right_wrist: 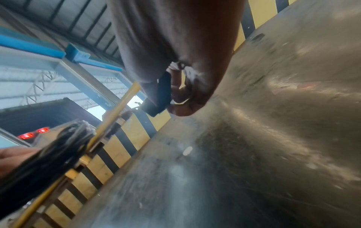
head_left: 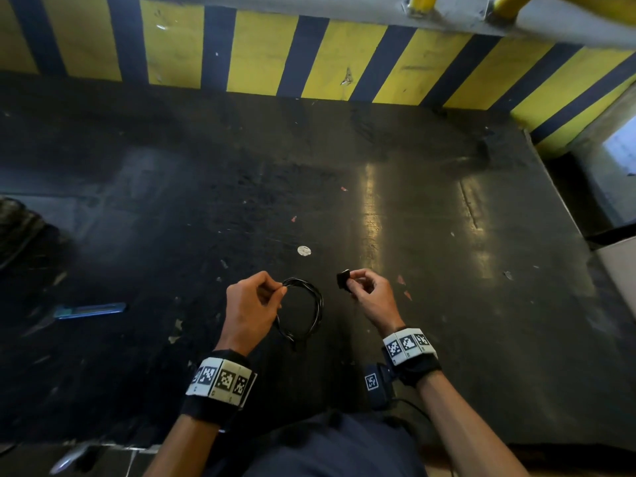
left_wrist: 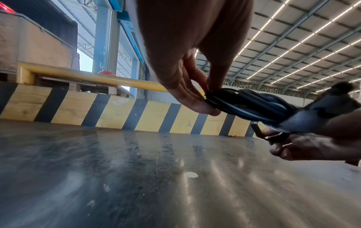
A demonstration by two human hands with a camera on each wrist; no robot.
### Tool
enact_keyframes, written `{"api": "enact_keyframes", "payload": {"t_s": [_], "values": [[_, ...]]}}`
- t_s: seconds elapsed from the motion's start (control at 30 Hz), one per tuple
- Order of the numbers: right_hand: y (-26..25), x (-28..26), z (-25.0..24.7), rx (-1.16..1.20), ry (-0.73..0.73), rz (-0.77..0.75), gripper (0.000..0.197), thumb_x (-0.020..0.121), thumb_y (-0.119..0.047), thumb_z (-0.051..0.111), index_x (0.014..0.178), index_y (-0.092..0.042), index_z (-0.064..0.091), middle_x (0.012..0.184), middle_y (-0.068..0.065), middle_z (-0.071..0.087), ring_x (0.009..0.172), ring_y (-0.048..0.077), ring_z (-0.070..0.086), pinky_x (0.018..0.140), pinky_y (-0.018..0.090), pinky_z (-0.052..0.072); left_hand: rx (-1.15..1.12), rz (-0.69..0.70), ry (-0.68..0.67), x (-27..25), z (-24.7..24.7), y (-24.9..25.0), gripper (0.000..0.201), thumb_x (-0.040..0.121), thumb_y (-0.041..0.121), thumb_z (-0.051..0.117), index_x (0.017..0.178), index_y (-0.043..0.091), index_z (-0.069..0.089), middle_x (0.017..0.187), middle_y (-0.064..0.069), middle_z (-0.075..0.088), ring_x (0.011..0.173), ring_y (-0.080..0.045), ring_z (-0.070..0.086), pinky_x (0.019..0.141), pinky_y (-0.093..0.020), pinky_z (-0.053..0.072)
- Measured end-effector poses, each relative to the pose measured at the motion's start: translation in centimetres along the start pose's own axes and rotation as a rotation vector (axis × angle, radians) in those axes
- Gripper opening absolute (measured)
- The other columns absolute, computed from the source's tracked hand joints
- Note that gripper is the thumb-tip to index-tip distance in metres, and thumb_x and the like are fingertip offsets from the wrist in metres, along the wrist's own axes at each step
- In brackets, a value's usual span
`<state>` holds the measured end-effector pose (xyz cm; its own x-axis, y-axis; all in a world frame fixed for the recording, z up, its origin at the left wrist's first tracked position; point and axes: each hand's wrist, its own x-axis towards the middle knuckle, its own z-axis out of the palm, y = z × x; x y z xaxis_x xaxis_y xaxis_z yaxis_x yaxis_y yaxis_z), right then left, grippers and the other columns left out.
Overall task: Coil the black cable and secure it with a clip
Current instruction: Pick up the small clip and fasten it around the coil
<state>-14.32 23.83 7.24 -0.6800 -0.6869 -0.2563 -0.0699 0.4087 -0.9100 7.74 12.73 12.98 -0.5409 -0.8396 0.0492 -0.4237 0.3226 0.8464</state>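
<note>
Pinching the coiled cable [head_left: 303, 313] at its top, the left hand [head_left: 253, 304] holds the loops gathered above the desk [head_left: 447, 235] near its front edge; the right hand [head_left: 370, 294] pinches the clip [head_left: 343, 279] just beside, ready to clamp.

Landmark: the coiled cable [head_left: 303, 313], held above the table [head_left: 447, 208]. Your left hand [head_left: 253, 301] is on its left edge, pinching the loops. Your right hand [head_left: 370, 294] is to its right, apart from it, with the clip [head_left: 343, 279] at its fingertips on the cable side. Round sticker [head_left: 304, 250] lies on the table just behind the cable. Pen [head_left: 90, 310] lies well to its left. Striped barrier [head_left: 261, 53] stands far behind, along the table's back edge.
</note>
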Motion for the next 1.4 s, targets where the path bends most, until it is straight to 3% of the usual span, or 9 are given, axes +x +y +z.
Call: {"api": "enact_keyframes", "payload": {"t_s": [0.1,0.2,0.57,0.73,0.83,0.93,1.1,1.23,1.4], "values": [[-1.7,-0.5,-0.2,0.031,0.024,-0.03,0.007,0.093,-0.017,0.07,0.099,-0.014,0.072,0.091,0.004,0.068,0.085,0.017,0.063,0.081,0.035,0.054,-0.02,0.024,-0.021,-0.1,-0.3,0.8,0.015,0.086,0.004,0.078,0.083,0.016,0.071,0.074,0.003,0.073,0.072,-0.004,0.073,0.065,-0.018,0.06],[-3.8,-1.5,-0.5,0.072,0.025,-0.069,0.009,0.089,-0.017,0.075,0.097,-0.015,0.076,0.1,0.005,0.076,0.097,0.02,0.071,0.089,0.034,0.056,-0.03,0.062,-0.069,-0.3,-0.7,1.7,0.012,0.086,0.003,0.078,0.084,0.013,0.072,0.075,0.004,0.073,0.072,-0.007,0.074,0.067,-0.021,0.062],[-7.9,-4.2,-0.1,0.339,-0.049,-0.049,0.014,0.086,0.004,0.072,0.089,-0.01,0.073,0.088,0.008,0.076,0.076,0.004,0.071,0.068,0.015,0.055,-0.006,0.223,-0.164,-0.8,-1.4,4.6,0.014,0.084,0.002,0.081,0.083,0.014,0.073,0.075,0.011,0.071,0.074,-0.007,0.073,0.066,-0.019,0.06],[-7.8,-4.7,-0.2,0.444,-0.087,0.018,0.025,0.089,0.006,0.067,0.106,-0.011,0.076,0.096,0.002,0.078,0.081,-0.004,0.07,0.066,0.009,0.05,-0.011,0.234,-0.164,-1.0,-1.4,4.9,0.017,0.083,0.002,0.081,0.083,0.016,0.072,0.075,0.009,0.072,0.073,-0.007,0.073,0.065,-0.022,0.061],[-7.5,-4.9,-0.4,0.453,-0.066,0.061,0.023,0.088,0.002,0.069,0.092,-0.019,0.078,0.092,0.001,0.078,0.081,0.001,0.069,0.069,0.013,0.05,-0.002,0.237,-0.164,-1.1,-1.3,4.9,0.017,0.083,0.002,0.081,0.083,0.016,0.072,0.077,0.008,0.073,0.073,-0.008,0.073,0.065,-0.025,0.062],[-7.6,-5.2,-0.8,0.486,-0.074,0.095,0.021,0.088,0.005,0.069,0.087,-0.015,0.076,0.095,0.009,0.077,0.089,0.014,0.071,0.079,0.021,0.058,-0.004,0.248,-0.173,-1.2,-1.2,5.1,0.018,0.083,0.002,0.081,0.083,0.017,0.072,0.079,0.007,0.073,0.074,-0.008,0.073,0.066,-0.027,0.062],[-8.0,-5.7,-1.2,0.417,-0.086,0.069,0.014,0.086,0.007,0.068,0.089,-0.005,0.075,0.101,0.017,0.079,0.088,0.016,0.074,0.079,0.021,0.06,-0.02,0.27,-0.207,-1.4,-1.2,5.7,0.016,0.084,0.003,0.08,0.084,0.017,0.072,0.083,0.006,0.074,0.074,-0.009,0.073,0.068,-0.03,0.063],[-7.9,-5.8,-1.3,0.281,-0.043,0.004,0.008,0.082,0.006,0.074,0.087,0.0,0.074,0.093,0.02,0.078,0.093,0.035,0.076,0.087,0.04,0.062,-0.022,0.286,-0.222,-1.5,-1.2,6.1,0.017,0.084,0.003,0.08,0.084,0.018,0.072,0.083,0.007,0.074,0.076,-0.008,0.073,0.07,-0.029,0.063],[-8.4,-6.2,-1.8,0.082,-0.046,-0.126,0.01,0.078,-0.004,0.081,0.083,-0.007,0.073,0.08,0.006,0.076,0.073,0.012,0.071,0.069,0.025,0.058,-0.016,0.286,-0.241,-1.6,-1.3,6.3,0.015,0.084,0.003,0.08,0.085,0.016,0.073,0.084,0.008,0.074,0.079,-0.009,0.073,0.072,-0.028,0.062]]}}
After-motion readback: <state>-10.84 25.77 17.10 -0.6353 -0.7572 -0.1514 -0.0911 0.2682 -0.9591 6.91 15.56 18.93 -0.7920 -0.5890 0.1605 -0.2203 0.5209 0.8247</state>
